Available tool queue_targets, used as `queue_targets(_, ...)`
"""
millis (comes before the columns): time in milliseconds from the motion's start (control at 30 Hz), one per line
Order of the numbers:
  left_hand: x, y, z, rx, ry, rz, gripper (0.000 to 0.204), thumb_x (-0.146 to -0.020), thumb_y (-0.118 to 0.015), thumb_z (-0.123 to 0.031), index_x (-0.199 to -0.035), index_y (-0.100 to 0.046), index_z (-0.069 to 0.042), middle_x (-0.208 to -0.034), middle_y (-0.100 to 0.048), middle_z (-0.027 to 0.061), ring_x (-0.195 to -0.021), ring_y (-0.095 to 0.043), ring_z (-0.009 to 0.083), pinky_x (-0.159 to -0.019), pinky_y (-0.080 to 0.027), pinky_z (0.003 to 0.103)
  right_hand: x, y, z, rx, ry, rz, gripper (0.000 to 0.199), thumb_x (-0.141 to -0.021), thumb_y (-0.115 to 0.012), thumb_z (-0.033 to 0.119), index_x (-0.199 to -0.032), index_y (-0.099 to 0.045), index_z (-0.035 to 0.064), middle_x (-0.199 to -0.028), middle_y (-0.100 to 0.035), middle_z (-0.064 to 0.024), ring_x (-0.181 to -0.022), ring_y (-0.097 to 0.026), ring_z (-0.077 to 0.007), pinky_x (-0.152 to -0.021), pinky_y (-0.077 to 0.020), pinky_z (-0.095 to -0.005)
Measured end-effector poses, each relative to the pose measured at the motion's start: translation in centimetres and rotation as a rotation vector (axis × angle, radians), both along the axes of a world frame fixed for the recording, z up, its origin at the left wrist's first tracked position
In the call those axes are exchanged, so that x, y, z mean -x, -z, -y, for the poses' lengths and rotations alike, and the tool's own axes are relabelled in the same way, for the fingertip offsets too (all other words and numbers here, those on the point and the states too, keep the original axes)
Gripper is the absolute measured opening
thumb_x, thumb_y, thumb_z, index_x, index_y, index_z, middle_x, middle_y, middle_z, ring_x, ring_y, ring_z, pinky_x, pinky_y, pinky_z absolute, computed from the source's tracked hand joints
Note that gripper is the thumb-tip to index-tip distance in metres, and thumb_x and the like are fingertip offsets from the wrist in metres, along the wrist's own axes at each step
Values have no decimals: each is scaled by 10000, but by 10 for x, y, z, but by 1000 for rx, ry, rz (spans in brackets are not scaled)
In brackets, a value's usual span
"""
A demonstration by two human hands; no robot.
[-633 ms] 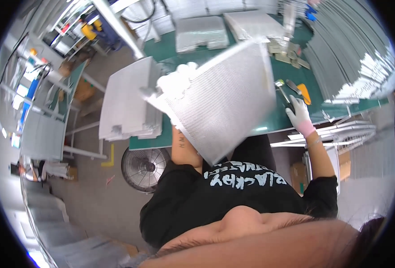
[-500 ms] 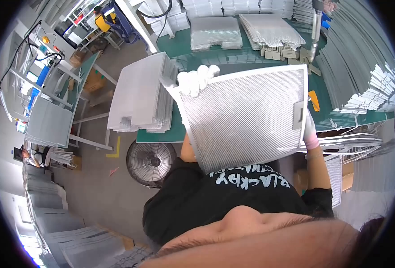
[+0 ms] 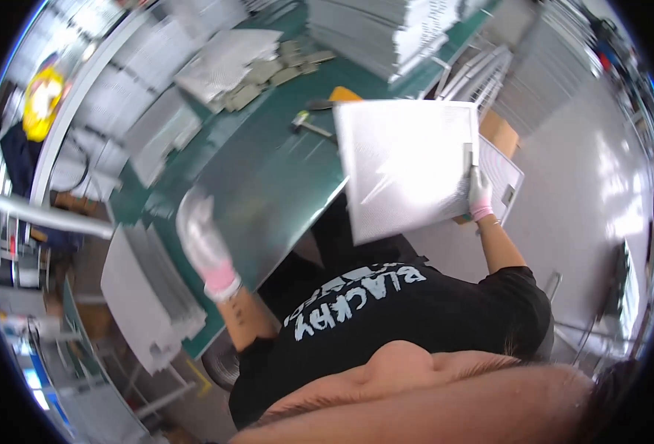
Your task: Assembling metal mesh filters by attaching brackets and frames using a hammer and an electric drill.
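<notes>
"While your right hand (image 3: 481,194) has the mesh panel (image 3: 401,174), note the hold: fingers closed on the right edge, near the small handle (image 3: 468,153). How the thumb sits, can't tell."

"And your left hand (image 3: 202,235)? Blurred, over the green table (image 3: 249,159), well apart from the panel. Nothing shows in it. Fingers look loose, not clenched; exact spread lost in the blur."

"So one hand bears the whole weight. Panel's place: in front of you to the right, its far left corner over the table edge, most of it out beyond. Face toward you. Judgement: held from one side, the free edge likely wants to dip or swing. Grip the frame, not the mesh; mesh would probably dent."

"Mind your far left corner too. Hammer (image 3: 313,128) and orange-handled tool (image 3: 344,94) lie close by it on the table. A low swing could catch either."

"Right side as well. Another panel (image 3: 506,172) and a cardboard box (image 3: 498,133) show just past your gripping hand. Whether your panel touches them, can't tell. Best to turn slowly, wrist firm, elbow near your body, and bring the left hand to the free edge if it wobbles."
</notes>
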State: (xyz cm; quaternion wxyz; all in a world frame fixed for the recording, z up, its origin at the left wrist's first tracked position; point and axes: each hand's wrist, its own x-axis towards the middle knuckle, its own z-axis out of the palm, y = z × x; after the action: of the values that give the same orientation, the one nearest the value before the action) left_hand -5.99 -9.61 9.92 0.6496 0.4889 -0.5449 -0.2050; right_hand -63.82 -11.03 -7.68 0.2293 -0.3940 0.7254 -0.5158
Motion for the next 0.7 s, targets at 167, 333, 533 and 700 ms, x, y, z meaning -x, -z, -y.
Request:
queue_targets(167, -65, -30, -73, -84, -700, 1005, 277, -956, -585, -142, -1151, -645, 45, -1178, -637, 201, -1124, -586, 375, -1017, -437, 460, 164, 59, -124, -84, 613, -3, 451, -1009, -512, 413, -944, -664, -6, -631, -539, -11, -506, -483, -125, -491, -408, -317)
queue_targets(333, -157, -6, -152, -1023, -1237, 1290, 613, -984, -470, -519, -1323, -551, -16, -1313, -595, 194, -1224, -542, 369, -1015, -439, 498, 228, 95, -161, -411, 703, -203, 517, -1002, -466, 434, -994, -684, -35, -789, -674, -166, -726, -655, -311, -674, -497, -402)
queue_targets(533, -169, -29, -157, -1211, -942, 976, 784, -949, -476, -611, -1437, -450, 3, -1441, -481, 229, -1328, -458, 396, -1120, -354, 478, 219, 128, -127, -555, 719, -217, 604, -988, -447, 477, -1026, -682, -78, -1009, -681, -293, -1003, -645, -446, -893, -483, -467)
queue_targets(700, -192, -18, -185, -1288, -997, 810, 932, -886, -512, -687, -1471, -391, 29, -1506, -390, 274, -1404, -366, 407, -1156, -305, 462, 217, 140, -84, -466, 655, -228, 601, -985, -461, 483, -1001, -676, -78, -954, -679, -284, -931, -646, -446, -856, -489, -461)
